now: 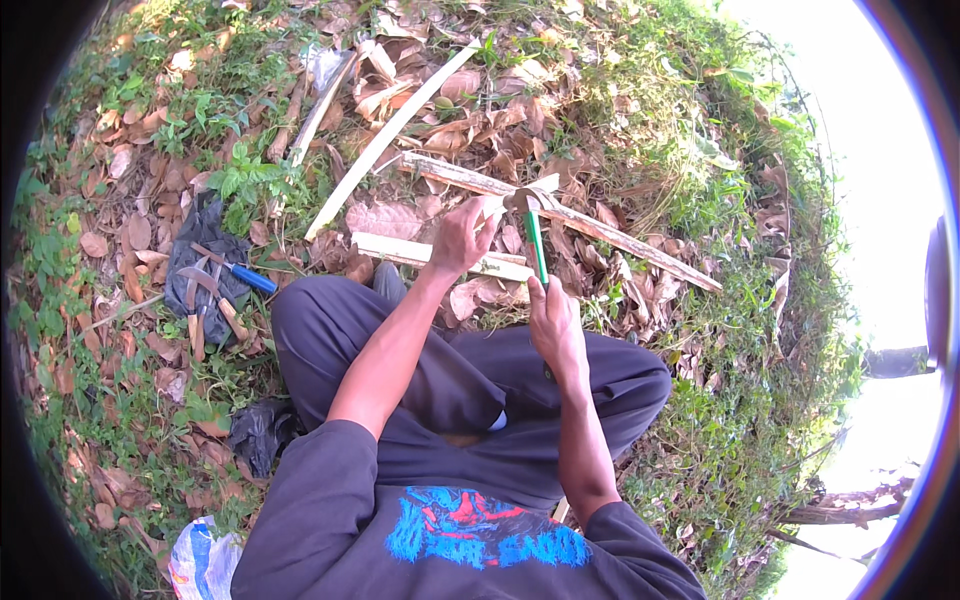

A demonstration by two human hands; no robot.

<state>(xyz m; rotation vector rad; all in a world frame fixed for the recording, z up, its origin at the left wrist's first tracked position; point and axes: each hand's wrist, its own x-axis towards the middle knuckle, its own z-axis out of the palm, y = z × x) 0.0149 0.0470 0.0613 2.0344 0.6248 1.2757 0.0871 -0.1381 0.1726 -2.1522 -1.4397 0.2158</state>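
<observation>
My right hand point(558, 330) is closed round the green handle of a hammer point(535, 240). The hammer's metal head is raised off at the far end, over a long rough-edged wooden strip point(630, 240) lying on the leaves. Just left of the head, my left hand point(462, 238) is closed in a pinch; what its fingertips hold is too small to make out. A short pale piece of wood point(546, 184) shows behind the hammer head. Below my left hand lies a pale, flat wooden slat point(390, 247), close to my crossed legs.
Long pale strips point(400, 130) point(325, 108) lie farther off on dry leaves. To the left, a black plastic bag point(205, 225) bears a blue-handled tool point(250, 277) and knives with wooden handles point(232, 318). A black bag point(262, 437) and a white-and-blue bag point(203, 560) sit nearer.
</observation>
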